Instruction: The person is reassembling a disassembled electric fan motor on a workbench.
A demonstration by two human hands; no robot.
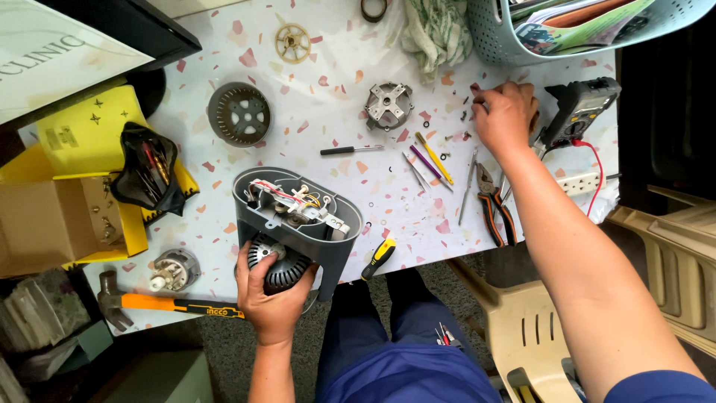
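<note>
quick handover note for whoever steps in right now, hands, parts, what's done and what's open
Left hand: gripping the black finned motor at the bottom of the grey housing, held at the table's near edge.
Right hand: stretched to the far right, fingertips on small loose screws beside the multimeter.
Parts: housing is open, wiring exposed. Metal bracket, round grey vented cover and brass gear lie apart on the table.
Tools: screwdrivers, pliers, hammer at the left edge.
Done: unit taken apart. Open: the loose parts are still off it.
</note>
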